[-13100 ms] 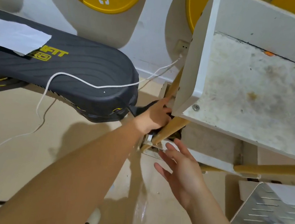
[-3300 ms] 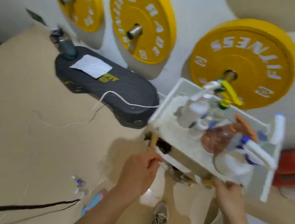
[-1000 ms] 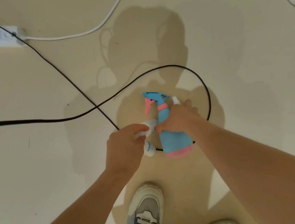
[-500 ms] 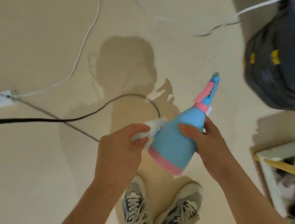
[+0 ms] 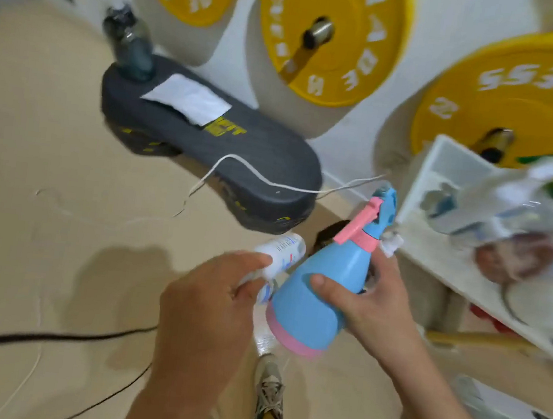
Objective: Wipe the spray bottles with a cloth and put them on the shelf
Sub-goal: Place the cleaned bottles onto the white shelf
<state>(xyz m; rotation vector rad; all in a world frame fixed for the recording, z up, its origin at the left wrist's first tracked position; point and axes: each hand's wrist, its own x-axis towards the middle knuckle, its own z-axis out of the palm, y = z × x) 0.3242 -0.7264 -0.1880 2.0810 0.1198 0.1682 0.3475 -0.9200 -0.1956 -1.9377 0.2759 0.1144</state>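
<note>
White wall (image 5: 243, 33) at 12 o'clock, yellow weight plates (image 5: 332, 36) mounted on it. Dark grey pad (image 5: 240, 150) seen at 11. Beige floor (image 5: 26, 215) crossed by black cable (image 5: 47, 336) at 8.

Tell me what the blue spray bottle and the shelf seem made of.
Blue spray bottle: probably plastic, smooth and slightly glossy, uniform moulded colour. Shelf: looks like white-painted board, matt, stained on top; its leg looks like bare wood.

The right hand (image 5: 366, 302) grips a blue spray bottle (image 5: 324, 294) with a pink trigger and base, its nozzle tilted up toward the white shelf (image 5: 421, 181). The left hand (image 5: 209, 301) holds a small white bottle (image 5: 284, 250) just beside it. Blurred bottles (image 5: 496, 206) crowd the shelf, and a dark board (image 5: 240, 150) bearing a white sheet (image 5: 187, 99) lies below yellow weight plates (image 5: 333, 33).
</note>
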